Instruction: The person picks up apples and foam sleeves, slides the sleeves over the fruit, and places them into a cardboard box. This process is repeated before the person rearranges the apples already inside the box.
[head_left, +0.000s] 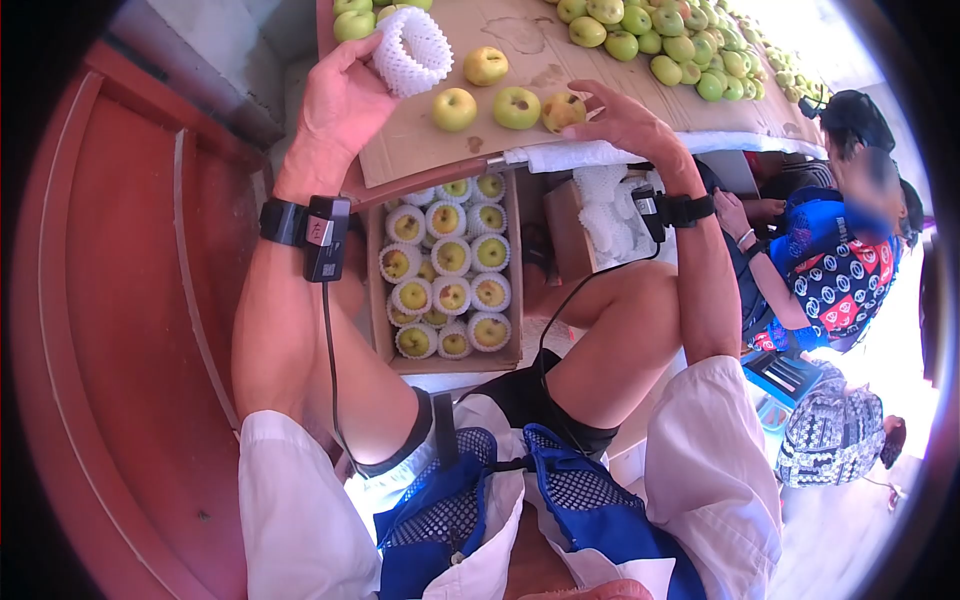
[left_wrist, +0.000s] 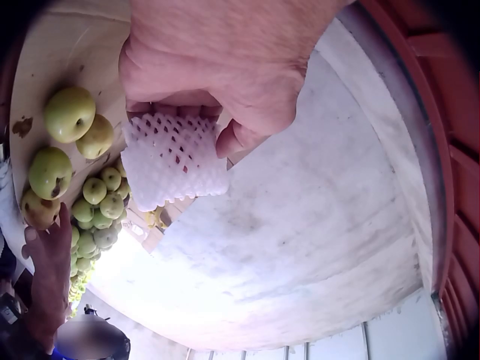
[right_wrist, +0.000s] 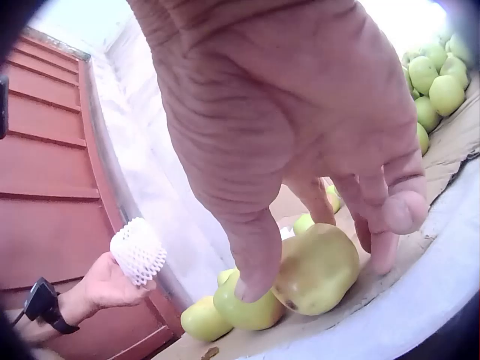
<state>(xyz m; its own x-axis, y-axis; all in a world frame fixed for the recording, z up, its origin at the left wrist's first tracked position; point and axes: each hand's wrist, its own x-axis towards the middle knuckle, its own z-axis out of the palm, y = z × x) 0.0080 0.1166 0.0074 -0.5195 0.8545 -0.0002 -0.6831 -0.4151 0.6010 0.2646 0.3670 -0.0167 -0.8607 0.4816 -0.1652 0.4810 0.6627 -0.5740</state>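
My left hand point(head_left: 345, 95) pinches a white foam fruit net point(head_left: 412, 52) between thumb and fingers, holding it up over the cardboard's left part. The net's round opening shows in the head view; the left wrist view shows its mesh side point(left_wrist: 176, 157). My right hand point(head_left: 630, 125) reaches around a yellow-green apple point(head_left: 563, 112) with a brown blemish, at the right end of a short row. In the right wrist view the thumb overlaps this apple's point(right_wrist: 319, 270) left side, and the other fingers spread behind and to its right. Beside it lie a green apple point(head_left: 516, 108) and two yellowish apples point(head_left: 455, 110).
Below the cardboard-covered table point(head_left: 400, 150) stands a carton point(head_left: 515, 345) of apples in foam nets. A second box point(head_left: 570, 225) holds white foam nets point(head_left: 605, 215). A large apple heap point(head_left: 690, 45) lies at the back right. Another person point(head_left: 835, 240) is at the right; a red door point(head_left: 130, 300) at the left.
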